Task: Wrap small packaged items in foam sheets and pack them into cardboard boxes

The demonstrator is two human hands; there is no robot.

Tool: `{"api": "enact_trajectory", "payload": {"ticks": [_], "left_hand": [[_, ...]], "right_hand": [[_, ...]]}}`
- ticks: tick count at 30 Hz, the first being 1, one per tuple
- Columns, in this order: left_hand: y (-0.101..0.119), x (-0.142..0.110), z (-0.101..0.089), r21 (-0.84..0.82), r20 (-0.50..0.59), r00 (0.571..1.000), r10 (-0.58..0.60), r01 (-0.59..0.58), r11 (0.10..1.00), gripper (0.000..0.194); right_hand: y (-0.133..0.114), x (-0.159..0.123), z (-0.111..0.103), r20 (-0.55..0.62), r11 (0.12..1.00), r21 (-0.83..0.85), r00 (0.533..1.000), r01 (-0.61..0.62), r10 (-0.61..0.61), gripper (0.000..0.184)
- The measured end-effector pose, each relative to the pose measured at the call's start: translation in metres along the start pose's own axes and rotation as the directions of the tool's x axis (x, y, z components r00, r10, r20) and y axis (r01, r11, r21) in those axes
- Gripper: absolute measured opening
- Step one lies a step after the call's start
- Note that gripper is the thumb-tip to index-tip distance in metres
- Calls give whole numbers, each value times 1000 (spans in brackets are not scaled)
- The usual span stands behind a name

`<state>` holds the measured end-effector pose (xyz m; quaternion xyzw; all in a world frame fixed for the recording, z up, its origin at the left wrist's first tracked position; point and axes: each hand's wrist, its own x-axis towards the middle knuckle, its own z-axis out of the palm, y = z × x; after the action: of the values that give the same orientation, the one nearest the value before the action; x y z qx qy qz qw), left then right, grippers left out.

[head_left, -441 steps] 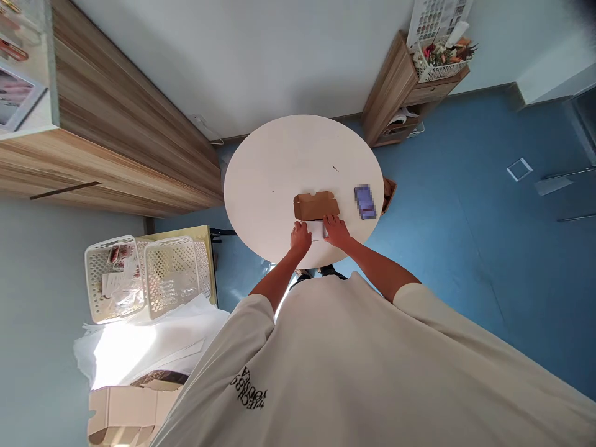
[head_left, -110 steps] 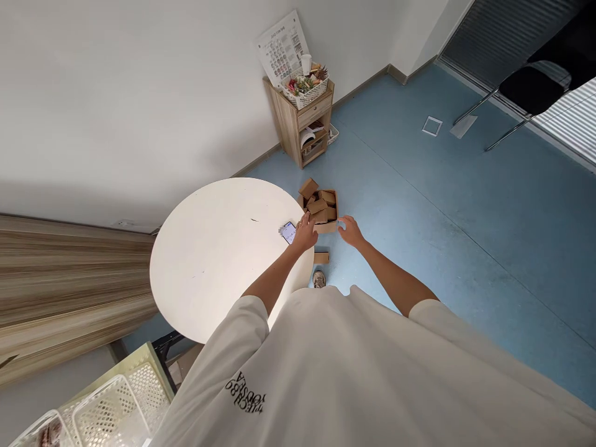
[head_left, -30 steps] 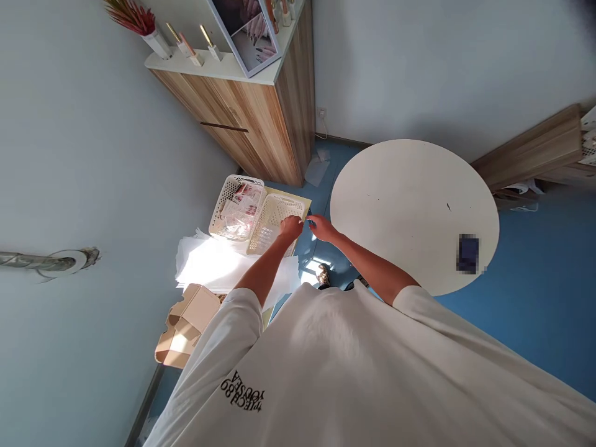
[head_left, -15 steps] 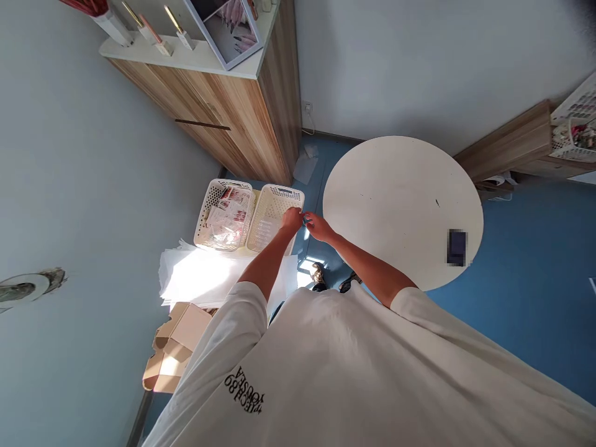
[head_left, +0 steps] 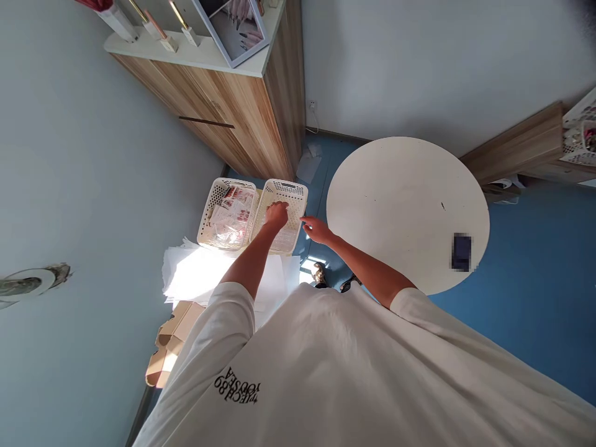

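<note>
My left hand [head_left: 277, 215] is over the right-hand white plastic basket [head_left: 298, 191], its fingers curled downward. Anything in those fingers is too small or hidden to make out. Clear plastic pieces [head_left: 283, 241] lie in the near end of this basket. My right hand [head_left: 317, 230] hovers just beside the basket's right rim, with thumb and forefinger apart and nothing visible between them. Close against the first basket, on its left, stands a second white basket [head_left: 203, 225] holding several clear packets [head_left: 231, 214] with reddish contents.
White sheets [head_left: 195, 273] lie in front of the baskets, with an opened cardboard box [head_left: 172, 338] nearer me. A round white table [head_left: 405, 205] stands on the right, a blurred dark object [head_left: 461, 252] on it. A wooden cabinet [head_left: 242, 118] rises behind the baskets.
My hands were together at the basket's right rim and are now apart. The left has moved leftward over the basket, while the right has stayed near the rim.
</note>
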<state>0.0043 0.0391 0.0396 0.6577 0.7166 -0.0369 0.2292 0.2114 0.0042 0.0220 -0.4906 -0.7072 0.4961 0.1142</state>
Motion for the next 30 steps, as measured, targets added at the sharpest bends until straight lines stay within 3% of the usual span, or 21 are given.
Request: {"api": "enact_trajectory", "payload": {"ticks": [3, 6, 13, 24, 30], "left_hand": [[-25, -7, -5, 108, 57, 998, 13, -19, 994, 46], [-36, -10, -5, 186, 119, 993, 24, -46, 982, 42], [-25, -12, -6, 270, 156, 987, -25, -18, 963, 38], [-18, -20, -6, 212, 60, 997, -45, 32, 977, 39], [-2, -28, -30, 108, -90, 996, 1, 9, 994, 46]], "right_hand": [[-3, 5, 0, -9, 1000, -9, 1000, -2, 2, 49], [-3, 7, -1, -7, 1000, -17, 1000, -8, 8, 49], [3, 5, -1, 13, 1000, -9, 1000, 0, 0, 55], [6, 2, 4, 22, 1000, -18, 1000, -1, 1, 57], [4, -11, -9, -36, 999, 18, 999, -36, 37, 53]]}}
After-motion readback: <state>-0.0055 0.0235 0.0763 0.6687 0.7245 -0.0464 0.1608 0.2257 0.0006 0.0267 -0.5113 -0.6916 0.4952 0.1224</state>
